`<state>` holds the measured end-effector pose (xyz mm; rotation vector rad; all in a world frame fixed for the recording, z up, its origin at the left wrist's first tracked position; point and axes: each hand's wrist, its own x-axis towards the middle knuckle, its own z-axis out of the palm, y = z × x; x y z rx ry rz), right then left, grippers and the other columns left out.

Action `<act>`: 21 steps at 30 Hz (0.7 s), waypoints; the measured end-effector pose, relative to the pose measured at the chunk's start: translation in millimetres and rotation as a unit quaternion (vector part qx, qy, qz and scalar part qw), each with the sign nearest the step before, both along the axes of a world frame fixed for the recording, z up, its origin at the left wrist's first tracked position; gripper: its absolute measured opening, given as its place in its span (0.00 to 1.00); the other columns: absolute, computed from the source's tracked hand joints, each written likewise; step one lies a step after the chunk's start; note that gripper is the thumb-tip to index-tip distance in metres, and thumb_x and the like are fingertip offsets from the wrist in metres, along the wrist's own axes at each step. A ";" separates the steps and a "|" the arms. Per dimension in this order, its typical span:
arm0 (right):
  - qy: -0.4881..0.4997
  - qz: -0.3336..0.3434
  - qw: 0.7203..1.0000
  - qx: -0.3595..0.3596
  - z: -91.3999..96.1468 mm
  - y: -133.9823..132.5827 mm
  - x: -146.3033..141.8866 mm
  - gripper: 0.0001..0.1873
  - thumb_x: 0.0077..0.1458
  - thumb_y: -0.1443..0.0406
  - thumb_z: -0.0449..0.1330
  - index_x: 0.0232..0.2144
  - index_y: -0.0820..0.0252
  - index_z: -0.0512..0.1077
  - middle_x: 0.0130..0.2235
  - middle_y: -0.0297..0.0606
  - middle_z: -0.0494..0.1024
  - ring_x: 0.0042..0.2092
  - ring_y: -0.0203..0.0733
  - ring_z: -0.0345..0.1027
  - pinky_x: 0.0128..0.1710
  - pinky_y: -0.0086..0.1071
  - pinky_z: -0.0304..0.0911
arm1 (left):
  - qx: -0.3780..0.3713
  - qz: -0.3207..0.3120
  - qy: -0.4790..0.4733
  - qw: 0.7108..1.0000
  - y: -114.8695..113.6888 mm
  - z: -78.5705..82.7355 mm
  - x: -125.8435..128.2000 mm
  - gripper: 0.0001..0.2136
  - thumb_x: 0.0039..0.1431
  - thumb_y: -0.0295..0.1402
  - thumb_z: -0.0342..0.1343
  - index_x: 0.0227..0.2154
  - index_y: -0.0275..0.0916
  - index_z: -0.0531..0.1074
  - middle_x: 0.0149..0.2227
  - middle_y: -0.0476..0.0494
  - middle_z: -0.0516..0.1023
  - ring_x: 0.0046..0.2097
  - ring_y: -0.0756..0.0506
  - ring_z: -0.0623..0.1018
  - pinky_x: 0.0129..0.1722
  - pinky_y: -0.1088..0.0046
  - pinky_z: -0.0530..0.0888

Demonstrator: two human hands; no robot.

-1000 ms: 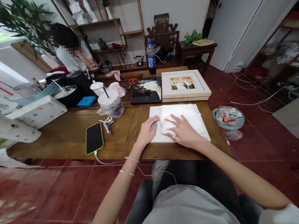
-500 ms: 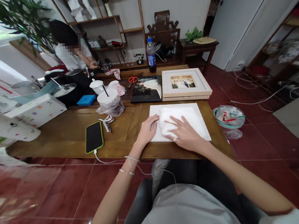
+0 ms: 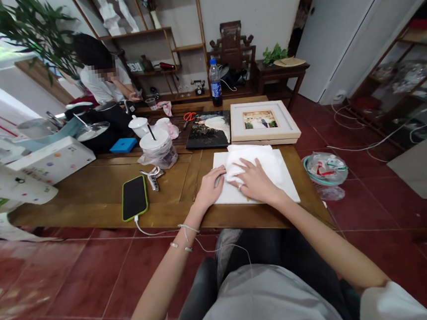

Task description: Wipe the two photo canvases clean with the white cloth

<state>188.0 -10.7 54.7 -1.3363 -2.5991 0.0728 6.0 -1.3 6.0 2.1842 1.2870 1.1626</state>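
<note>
Landmark: the white, flat, rectangular board (image 3: 289, 181), lying on the brown, glossy wooden table (image 3: 100, 190). On the board, its far edge reaching slightly past the board's far edge, sits the white, soft-looking folded cloth (image 3: 259, 152), thick and rumpled, exact fibre not resolvable. The right hand (image 3: 254, 179) lies on the cloth with fingers spread wide, pressing rather than pinching, by appearance. The left hand (image 3: 211, 186) rests over the board's left edge, fingers drawn together and close to the cloth; whether it grips the edge, cannot tell. Step in hand, judged: rubbing or pressing the board's face through the cloth while the other hand steadies it. Next move, judged, calls for even, flat pressure and a firm left side, since a thin board could slide on polished wood. Beyond the board: the pale wooden square-edged frame (image 3: 264, 120) with a wide white mount and small photo; left of that, the black, glossy rectangular picture panel (image 3: 208, 130). Well left of the board: the black-screened phone in a lime-green case (image 3: 134, 198), round-cornered.
</note>
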 end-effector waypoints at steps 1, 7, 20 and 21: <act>0.000 0.011 1.000 -0.002 0.6 -8.6 1.2 0.17 0.60 0.59 0.49 0.45 0.55 0.74 0.60 0.41 0.63 0.63 0.56 0.46 0.57 0.62 0.39 | 0.000 -0.001 -0.001 1.000 0.1 0.0 0.1 0.12 0.58 0.25 0.48 0.42 0.36 0.73 0.49 0.37 0.75 0.53 0.44 0.73 0.56 0.60 0.67; 0.010 0.047 0.999 -0.014 2.1 -69.9 5.3 0.11 0.56 0.64 0.54 0.34 0.56 0.77 0.61 0.39 0.62 0.64 0.57 0.43 0.60 0.61 0.35 | 0.000 0.000 0.005 1.000 0.6 0.1 -0.4 0.12 0.58 0.25 0.48 0.42 0.37 0.73 0.50 0.39 0.75 0.53 0.43 0.73 0.56 0.59 0.67; 0.040 0.020 0.999 -0.007 -2.3 -29.9 10.4 0.17 0.61 0.58 0.48 0.45 0.53 0.74 0.59 0.38 0.65 0.63 0.51 0.47 0.60 0.59 0.38 | -0.006 -0.005 0.006 1.000 -1.4 1.9 -0.4 0.13 0.60 0.26 0.47 0.46 0.36 0.71 0.50 0.37 0.74 0.54 0.43 0.72 0.56 0.59 0.66; 0.037 0.010 0.999 -0.009 -2.8 -21.0 9.0 0.19 0.61 0.57 0.47 0.46 0.53 0.73 0.58 0.40 0.66 0.63 0.52 0.47 0.59 0.59 0.39 | -0.007 -0.005 0.008 1.000 -1.8 2.1 -0.5 0.13 0.61 0.27 0.47 0.47 0.37 0.70 0.50 0.37 0.74 0.54 0.43 0.72 0.56 0.59 0.66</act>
